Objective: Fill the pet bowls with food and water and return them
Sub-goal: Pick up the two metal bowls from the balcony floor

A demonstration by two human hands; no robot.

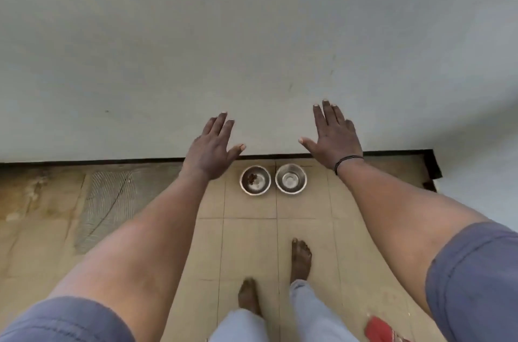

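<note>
While the person stands barefoot on the beige tiled floor [249, 243], a scrap of red cloth [378, 327] lies nearest of all, on the near side of the two bowls and off toward the person's right. Both bare feet point at the bowls, the right foot [301, 260] a step closer to them than the left foot [248, 297], which suggests an approach, or a pause just short of them.

Farther on sit the two small round stainless-steel pet bowls, side by side and nearly touching, just in front of the dark skirting strip [112, 160] at the foot of the pale grey wall [252, 33]. That spot against the wall looks like their usual feeding place, out of the walkway. The left-hand steel bowl [255, 179] holds a small clump of brown kibble; the right-hand steel bowl [291, 178] shows a shiny bottom, and I cannot tell whether there is water in it.

Above and to either side of the bowls both arms stretch forward. The left hand [210, 148] is spread flat with fingers straight, holding nothing; the right hand [333, 134], a thin black band [347, 162] at its wrist, is likewise flat and empty. Neither touches a bowl. Held out palms down like this, they seem poised over the bowls rather than gripping, so I judge the bowls are either about to be picked up or have just been set back.
</note>
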